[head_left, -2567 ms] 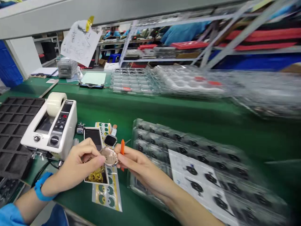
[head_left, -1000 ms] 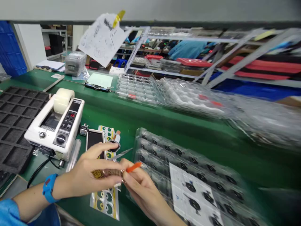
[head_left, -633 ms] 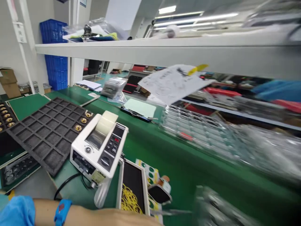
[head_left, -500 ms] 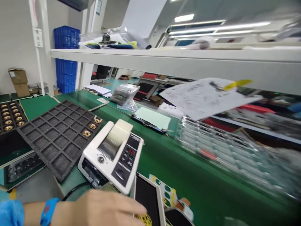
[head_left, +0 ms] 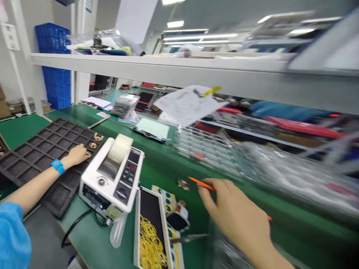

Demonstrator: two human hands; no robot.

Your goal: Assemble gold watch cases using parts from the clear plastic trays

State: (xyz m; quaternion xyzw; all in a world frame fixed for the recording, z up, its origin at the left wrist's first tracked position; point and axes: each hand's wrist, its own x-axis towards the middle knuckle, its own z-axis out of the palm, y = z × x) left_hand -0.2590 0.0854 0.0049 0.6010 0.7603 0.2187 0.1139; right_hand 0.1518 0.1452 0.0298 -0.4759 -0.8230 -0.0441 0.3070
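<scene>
My left hand (head_left: 76,154) reaches out to the left onto a black foam tray (head_left: 42,144). Its fingers are curled down over a small round gold part (head_left: 88,153) in a cell. Two more gold parts (head_left: 93,145) sit in the cells just beyond. My right hand (head_left: 237,215) hovers low over the green table (head_left: 157,164), blurred, with its fingers closed round a thin orange stick (head_left: 201,184). The stick's tip points left at a small round metal piece (head_left: 183,184) lying on the table.
A white tape dispenser (head_left: 112,177) stands between my hands. In front of it are a white box of yellow rings (head_left: 150,233), a sticker sheet (head_left: 167,195) and a small dark-screened piece (head_left: 177,221). Clear blister trays (head_left: 209,149) line the back. A grey shelf (head_left: 168,71) runs overhead with a paper sheet (head_left: 186,102) hanging from it.
My hands have parted. The left went from the yellow-ring box out left to the foam tray; the right, still with the orange stick, came back into view. The camera swung up and left.
</scene>
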